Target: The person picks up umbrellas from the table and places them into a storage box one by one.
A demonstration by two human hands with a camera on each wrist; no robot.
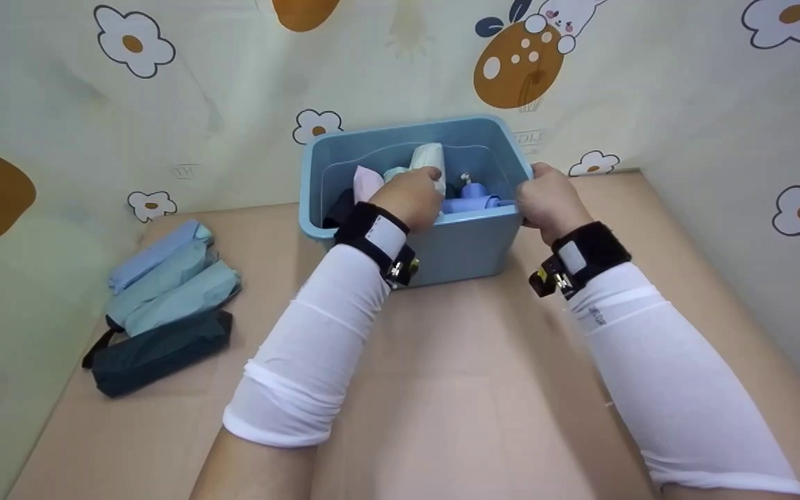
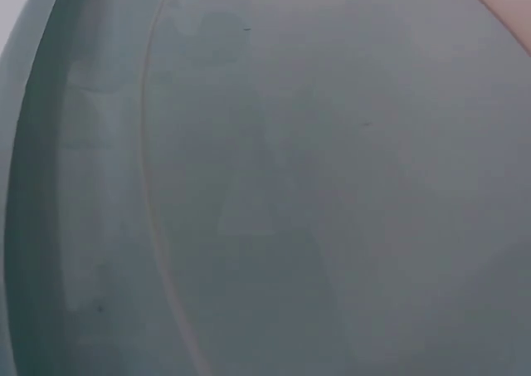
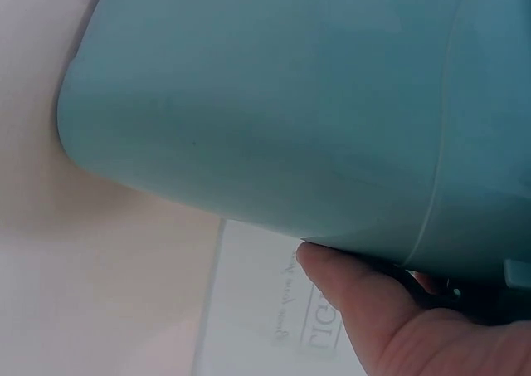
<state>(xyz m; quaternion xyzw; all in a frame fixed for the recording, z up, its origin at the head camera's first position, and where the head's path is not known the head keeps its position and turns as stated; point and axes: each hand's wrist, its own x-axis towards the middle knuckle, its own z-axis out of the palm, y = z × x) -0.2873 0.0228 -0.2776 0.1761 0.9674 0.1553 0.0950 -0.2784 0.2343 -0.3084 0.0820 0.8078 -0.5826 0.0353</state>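
A blue plastic storage bin (image 1: 455, 243) stands against the back wall. My right hand (image 1: 551, 201) grips its right end just below the rim; in the right wrist view that thumb (image 3: 348, 280) lies along the bin's side (image 3: 249, 119). My left hand (image 1: 410, 198) reaches over the front rim into the bin, next to a pale folded umbrella (image 1: 429, 158). Its fingers are mostly hidden, so I cannot tell whether they hold anything. Also in the bin are a pink folded bundle (image 1: 367, 183), a lavender-blue one (image 1: 473, 201) and a black one (image 1: 339, 207). The bin's front wall (image 2: 290, 177) fills the left wrist view.
On the left of the table (image 1: 442, 417) several folded umbrellas lie side by side: a periwinkle one (image 1: 157, 257), two pale teal ones, the nearer teal one (image 1: 185, 297) included, and a dark navy one (image 1: 164, 353) with a strap. Patterned cloth (image 1: 233, 104) hangs behind and at both sides.
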